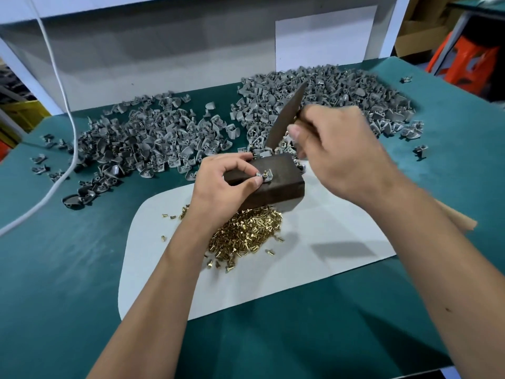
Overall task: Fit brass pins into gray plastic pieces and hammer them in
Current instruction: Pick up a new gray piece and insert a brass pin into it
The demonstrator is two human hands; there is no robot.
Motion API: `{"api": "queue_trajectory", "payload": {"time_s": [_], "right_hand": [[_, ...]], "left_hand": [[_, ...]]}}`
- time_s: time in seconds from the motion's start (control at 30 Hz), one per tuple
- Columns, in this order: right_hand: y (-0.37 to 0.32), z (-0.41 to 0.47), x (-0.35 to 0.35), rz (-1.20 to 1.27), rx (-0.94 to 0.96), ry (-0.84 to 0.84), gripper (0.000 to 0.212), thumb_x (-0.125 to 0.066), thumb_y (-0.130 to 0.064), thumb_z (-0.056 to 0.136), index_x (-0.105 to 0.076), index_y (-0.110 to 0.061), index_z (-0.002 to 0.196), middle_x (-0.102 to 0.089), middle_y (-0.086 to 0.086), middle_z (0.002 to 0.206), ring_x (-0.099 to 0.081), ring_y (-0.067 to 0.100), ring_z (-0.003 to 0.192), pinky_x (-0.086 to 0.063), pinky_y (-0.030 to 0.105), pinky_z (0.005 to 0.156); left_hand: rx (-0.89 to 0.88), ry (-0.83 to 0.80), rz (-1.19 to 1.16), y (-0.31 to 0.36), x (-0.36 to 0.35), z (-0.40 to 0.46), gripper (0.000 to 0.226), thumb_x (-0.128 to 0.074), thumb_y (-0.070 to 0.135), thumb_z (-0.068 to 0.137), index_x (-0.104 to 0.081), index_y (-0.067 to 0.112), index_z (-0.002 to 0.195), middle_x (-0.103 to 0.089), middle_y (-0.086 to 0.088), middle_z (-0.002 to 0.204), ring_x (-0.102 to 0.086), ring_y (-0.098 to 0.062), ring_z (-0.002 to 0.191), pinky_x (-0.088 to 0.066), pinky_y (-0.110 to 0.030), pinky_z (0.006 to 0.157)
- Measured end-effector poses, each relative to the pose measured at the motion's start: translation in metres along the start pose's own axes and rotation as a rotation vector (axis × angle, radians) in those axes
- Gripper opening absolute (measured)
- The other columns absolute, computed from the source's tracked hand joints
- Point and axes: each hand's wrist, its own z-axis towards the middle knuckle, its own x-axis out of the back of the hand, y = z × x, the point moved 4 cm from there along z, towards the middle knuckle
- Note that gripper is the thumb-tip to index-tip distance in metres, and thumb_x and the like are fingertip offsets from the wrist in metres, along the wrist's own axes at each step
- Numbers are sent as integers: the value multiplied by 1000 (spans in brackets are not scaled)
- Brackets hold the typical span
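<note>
Pinching a gray plastic piece (pixel 264 176) with brass pin (pixel 265 172) on a dark block (pixel 276 184), left hand (pixel 226 181) fingertips curled, right hand (pixel 336 149) gripping a raised hammer (pixel 284 119) above it, loose brass pins (pixel 246 233) beneath the left wrist, gray heaps (pixel 314 97) beyond both hands.

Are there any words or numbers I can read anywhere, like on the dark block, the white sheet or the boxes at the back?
None can be read. The dark block, the white sheet, the gray plastic pieces and the brass pins show no writing. The cardboard boxes and the orange thing at the back show no legible marks.
</note>
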Motion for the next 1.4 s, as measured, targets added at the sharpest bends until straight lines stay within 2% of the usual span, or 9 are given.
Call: {"api": "queue_trajectory", "payload": {"time_s": [0.2, 0.37, 0.53, 0.7, 0.83, 1.0, 1.13, 1.27, 1.4], "right_hand": [[8, -5, -22, -246, -126, -308, 22, -50, -33, 104, -47, -25, 84, -63, 8, 83, -61, 36, 82, -51, 41, 73], [-4, 1, -3, -147, 14, -10, 20, -47, -34, 103, -57, -18, 95, -65, 5, 79, -59, 33, 70, -44, 37, 63], [0, -6, -25, -305, -108, -287, 19, -48, -35, 105, -52, -22, 92, -66, 12, 90, -62, 39, 86, -48, 40, 71], [-13, -6, -5, -187, 45, 8, 23, -48, -34, 104, -61, -15, 101, -70, 9, 87, -64, 36, 78, -51, 43, 67], [-12, -8, -27, -328, -62, -259, 23, -46, -36, 105, -60, -18, 106, -69, 12, 96, -65, 39, 89, -53, 43, 76], [-22, -5, -7, -225, 33, 22, 19, -50, -33, 104, -60, -18, 99, -69, 4, 85, -65, 33, 78, -46, 36, 65], [-13, -11, -23, -317, -108, -240, 18, -47, -36, 105, -52, -25, 92, -65, 9, 89, -64, 37, 87, -47, 39, 73], [-20, -4, -6, -323, -27, 12, 18, -50, -35, 104, -57, -22, 94, -67, 7, 82, -66, 36, 79, -46, 37, 65], [-19, -10, -27, -354, -75, -225, 21, -44, -34, 106, -57, -19, 103, -70, 12, 97, -66, 39, 91, -47, 40, 73]], "left_hand": [[22, 16, -16, 4, 0, -3, 8, -85, 9, 79, -81, 13, 84, -73, -2, 119, -64, -11, 119, -49, -44, 107], [41, 7, -39, 4, 0, -3, 8, -84, 8, 79, -81, 15, 82, -72, -3, 120, -63, -9, 120, -49, -42, 107], [40, 6, -54, 9, 1, -4, 9, -84, 5, 80, -80, 13, 81, -72, -6, 122, -64, -7, 118, -52, -33, 104], [31, -3, -57, 7, 1, -3, 14, -84, 6, 79, -79, 20, 79, -71, -5, 122, -64, -7, 118, -52, -30, 103], [41, -9, -59, 8, 2, -3, 16, -86, 6, 78, -78, 21, 79, -70, -7, 124, -62, -16, 125, -48, -43, 109], [30, 16, 21, 7, 3, -3, 20, -86, 16, 78, -76, 34, 77, -71, 3, 125, -52, -14, 133, -33, -45, 118], [37, 18, -7, 8, 2, -2, 24, -86, 9, 78, -76, 30, 76, -70, -1, 126, -54, -20, 133, -35, -48, 117], [37, 0, 1, 7, 2, -2, 15, -85, 12, 79, -79, 25, 79, -70, 2, 126, -54, -16, 132, -35, -45, 118], [48, -1, -24, 7, 1, -2, 20, -85, 7, 79, -77, 25, 78, -69, -2, 127, -55, -15, 131, -39, -40, 115]]}}
